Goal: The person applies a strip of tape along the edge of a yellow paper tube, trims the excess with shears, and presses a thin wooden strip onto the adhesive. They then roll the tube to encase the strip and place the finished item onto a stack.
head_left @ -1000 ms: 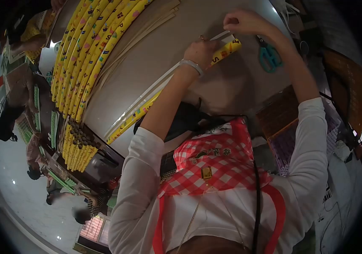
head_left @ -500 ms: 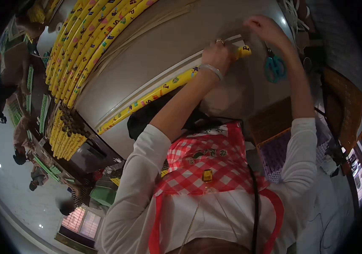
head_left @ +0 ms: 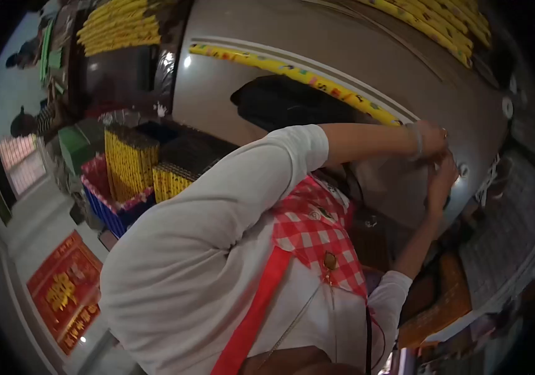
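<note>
A long yellow roll [head_left: 298,74] with colourful printed patterns lies across the table, a pale strip [head_left: 267,49] running along its far side. My left hand [head_left: 432,139], with a bangle and a ring, is closed around the roll's right end, which it hides. Against it is my right hand [head_left: 444,177], its fingers bent and pressed together by the left fingers. What the right fingers pinch is hidden. Dark folded material [head_left: 292,103] lies near the roll on my side.
More yellow rolls [head_left: 433,22] lie at the table's far right, near thin tan strips [head_left: 392,31]. Other yellow rolls [head_left: 120,28] are stacked at upper left. A blue crate [head_left: 114,209] holds upright yellow tubes [head_left: 131,162]. A white ring [head_left: 507,107] sits at right.
My view has swung round, so the roll now slopes down to the right. My right hand, formerly raised apart near teal-handled scissors, has come against my left hand at the roll's end.
</note>
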Demonstrator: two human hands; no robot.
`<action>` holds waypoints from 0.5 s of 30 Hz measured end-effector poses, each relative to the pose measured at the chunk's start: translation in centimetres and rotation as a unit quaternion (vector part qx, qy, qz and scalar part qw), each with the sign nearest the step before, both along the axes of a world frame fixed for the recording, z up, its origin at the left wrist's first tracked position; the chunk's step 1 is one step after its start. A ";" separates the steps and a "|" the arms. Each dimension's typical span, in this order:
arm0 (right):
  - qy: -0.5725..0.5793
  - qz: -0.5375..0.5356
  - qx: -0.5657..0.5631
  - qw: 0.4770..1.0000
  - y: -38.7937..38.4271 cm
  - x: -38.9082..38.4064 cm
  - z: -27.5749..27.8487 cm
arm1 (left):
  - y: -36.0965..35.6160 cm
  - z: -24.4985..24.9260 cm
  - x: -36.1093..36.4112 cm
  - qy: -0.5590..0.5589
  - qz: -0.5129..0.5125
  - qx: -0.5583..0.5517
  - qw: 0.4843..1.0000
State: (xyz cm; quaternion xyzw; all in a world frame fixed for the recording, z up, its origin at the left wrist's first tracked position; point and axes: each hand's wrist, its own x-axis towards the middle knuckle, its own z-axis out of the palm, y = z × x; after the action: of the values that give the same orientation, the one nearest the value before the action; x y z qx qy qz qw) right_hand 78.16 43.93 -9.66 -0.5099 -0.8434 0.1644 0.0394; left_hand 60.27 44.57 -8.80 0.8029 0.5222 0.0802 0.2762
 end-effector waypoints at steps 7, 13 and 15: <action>-0.120 0.092 -0.026 0.988 1.1 -2.1 3.1 | -10.0 0.9 -20.6 -0.124 0.241 0.192 0.943; -0.145 0.092 -0.083 0.982 2.4 -1.9 2.0 | -17.5 -0.4 -38.9 0.177 0.264 0.044 0.947; -0.099 0.081 -0.136 0.982 2.9 -1.6 1.7 | -17.4 0.3 -40.2 0.210 0.200 -0.076 0.954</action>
State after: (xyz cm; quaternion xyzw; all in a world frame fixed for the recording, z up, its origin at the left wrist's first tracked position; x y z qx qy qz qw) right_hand 76.58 46.82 -8.00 -0.4546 -0.8513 0.2291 -0.1272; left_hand 20.02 27.19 -8.50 0.6574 0.7229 -0.0767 0.1982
